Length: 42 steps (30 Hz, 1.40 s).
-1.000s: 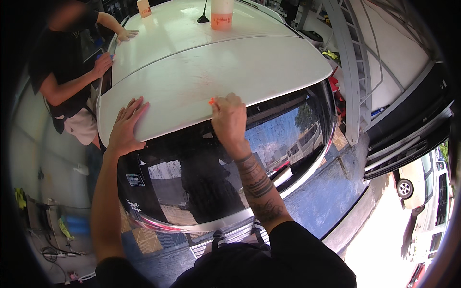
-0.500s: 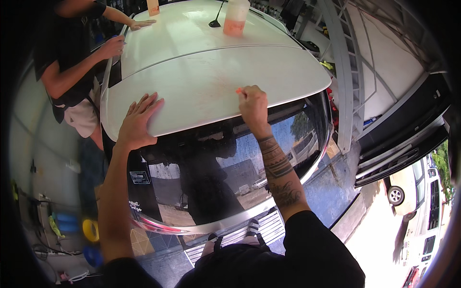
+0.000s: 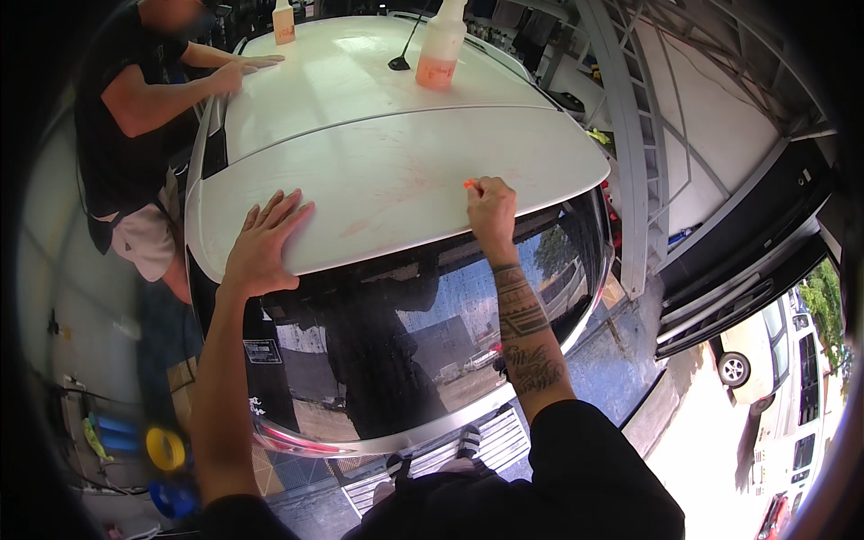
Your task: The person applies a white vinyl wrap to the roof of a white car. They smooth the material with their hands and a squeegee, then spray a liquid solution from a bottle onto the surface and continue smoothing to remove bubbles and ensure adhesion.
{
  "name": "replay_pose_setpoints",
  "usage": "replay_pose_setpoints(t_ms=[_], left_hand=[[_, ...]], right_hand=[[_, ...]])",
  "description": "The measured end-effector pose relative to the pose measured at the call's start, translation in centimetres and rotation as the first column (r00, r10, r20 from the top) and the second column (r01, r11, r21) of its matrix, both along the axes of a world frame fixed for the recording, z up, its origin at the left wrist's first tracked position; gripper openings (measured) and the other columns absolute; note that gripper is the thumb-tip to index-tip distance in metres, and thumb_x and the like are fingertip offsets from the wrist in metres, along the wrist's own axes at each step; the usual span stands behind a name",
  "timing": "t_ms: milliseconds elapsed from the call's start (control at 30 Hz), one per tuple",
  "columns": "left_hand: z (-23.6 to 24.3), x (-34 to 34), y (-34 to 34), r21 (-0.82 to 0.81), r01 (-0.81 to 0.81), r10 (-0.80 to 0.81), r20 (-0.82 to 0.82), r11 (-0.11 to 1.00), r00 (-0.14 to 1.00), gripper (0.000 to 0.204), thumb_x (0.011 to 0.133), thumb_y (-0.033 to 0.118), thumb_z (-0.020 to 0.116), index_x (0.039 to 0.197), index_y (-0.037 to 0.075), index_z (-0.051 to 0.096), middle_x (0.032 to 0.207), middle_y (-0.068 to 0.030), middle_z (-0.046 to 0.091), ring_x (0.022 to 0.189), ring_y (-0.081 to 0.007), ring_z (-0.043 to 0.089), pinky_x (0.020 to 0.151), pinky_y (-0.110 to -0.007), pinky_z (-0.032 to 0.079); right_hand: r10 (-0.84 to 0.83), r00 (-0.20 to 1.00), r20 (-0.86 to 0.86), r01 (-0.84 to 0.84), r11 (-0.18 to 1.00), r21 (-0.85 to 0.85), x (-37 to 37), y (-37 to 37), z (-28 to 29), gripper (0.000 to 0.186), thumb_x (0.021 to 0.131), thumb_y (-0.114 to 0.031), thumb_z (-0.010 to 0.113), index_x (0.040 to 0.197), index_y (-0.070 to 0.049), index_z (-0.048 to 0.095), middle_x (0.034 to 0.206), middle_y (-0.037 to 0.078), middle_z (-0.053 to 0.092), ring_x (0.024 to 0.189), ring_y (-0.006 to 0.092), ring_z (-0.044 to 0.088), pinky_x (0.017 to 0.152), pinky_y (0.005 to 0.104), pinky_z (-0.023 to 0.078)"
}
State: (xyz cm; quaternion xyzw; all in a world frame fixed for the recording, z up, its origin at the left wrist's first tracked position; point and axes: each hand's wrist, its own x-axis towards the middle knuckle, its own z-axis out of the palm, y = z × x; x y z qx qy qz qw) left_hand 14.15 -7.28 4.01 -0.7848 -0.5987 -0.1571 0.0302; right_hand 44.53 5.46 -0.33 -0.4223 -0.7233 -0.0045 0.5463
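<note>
My left hand (image 3: pixel 264 246) rests flat with fingers spread on the left rear corner of the white car roof (image 3: pixel 288 162). Toward the right of the roof's rear spoiler, my right hand (image 3: pixel 493 213) is closed on a small bright orange lump (image 3: pixel 469 184), pressed to the paint. Only the lump's tip shows past my fingers; the rest is hidden. Wet pinkish streaks (image 3: pixel 405 184) mark the paint between my hands. Farther up the roof stands a clear spray bottle (image 3: pixel 436 72) with pink-orange liquid in its bottom.
A co-worker (image 3: pixel 135 117) in a black shirt leans on the roof's left side with both hands. A second spray bottle (image 3: pixel 284 25) and a black antenna (image 3: pixel 400 63) stand on the roof. Below me lies the dark rear window (image 3: pixel 387 333). A metal frame (image 3: pixel 630 162) rises at right.
My right hand has shifted slightly right across the paint with the orange lump. My left hand keeps its place on the roof. The co-worker's hands have come together, and my view has tilted slightly.
</note>
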Motion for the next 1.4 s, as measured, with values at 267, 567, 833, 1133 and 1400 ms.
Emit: replay_pose_setpoints(t_ms=[267,567,833,1133,1400], left_hand=[[0.2,-0.1,-0.2,0.012,-0.004,0.003,0.005,1.000,1.000,0.103,0.045,0.011,0.074,0.143,0.023,0.043,0.153,-0.0008,0.034,0.144,-0.0237,0.027,0.120,-0.044,0.019],[0.1,0.1,0.1,0.008,0.004,-0.004,0.007,1.000,1.000,0.103,0.046,0.011,0.075,0.143,0.023,0.043,0.153,-0.0012,0.034,0.144,-0.0237,0.027,0.120,-0.045,0.020],[0.2,0.2,0.4,0.013,0.021,-0.021,0.000,1.000,1.000,0.104,0.045,0.011,0.076,0.143,0.023,0.044,0.153,-0.0011,0.035,0.144,-0.0234,0.026,0.120,-0.044,0.020],[0.3,0.7,0.5,0.019,0.028,-0.028,0.011,0.999,1.000,0.104,0.043,0.009,0.075,0.142,0.022,0.045,0.152,-0.0019,0.035,0.144,-0.0235,0.027,0.120,-0.044,0.021],[-0.2,-0.3,-0.3,0.030,-0.015,0.015,-0.001,0.999,1.000,0.102,0.047,0.013,0.074,0.143,0.022,0.042,0.153,-0.0016,0.035,0.144,-0.0236,0.027,0.120,-0.044,0.020]], right_hand=[[0.081,0.993,-0.089,-0.102,0.958,-0.267,3.2,1.9,1.5,0.005,0.081,0.000,0.067,0.077,0.004,0.065,0.080,0.018,0.066,0.065,0.0228,0.063,0.061,0.0326,0.049],[0.177,0.983,0.046,-0.162,0.960,-0.230,2.6,1.8,1.1,0.003,0.080,0.001,0.067,0.081,0.004,0.067,0.074,0.015,0.059,0.066,0.0262,0.060,0.061,0.0351,0.047],[0.185,0.982,-0.025,-0.186,0.960,-0.207,4.0,2.3,1.3,0.010,0.080,-0.004,0.071,0.085,0.004,0.068,0.075,0.014,0.058,0.066,0.0268,0.058,0.062,0.0350,0.045],[-0.065,0.996,-0.056,0.046,0.956,-0.291,7.7,7.3,0.3,0.009,0.080,-0.003,0.067,0.073,0.002,0.064,0.077,0.019,0.063,0.068,0.0306,0.063,0.063,0.0388,0.050],[-0.002,0.999,0.049,0.004,0.999,-0.034,2.1,5.0,0.9,0.008,0.081,-0.008,0.066,0.077,-0.001,0.066,0.082,0.020,0.062,0.075,0.0378,0.062,0.064,0.0436,0.050]])
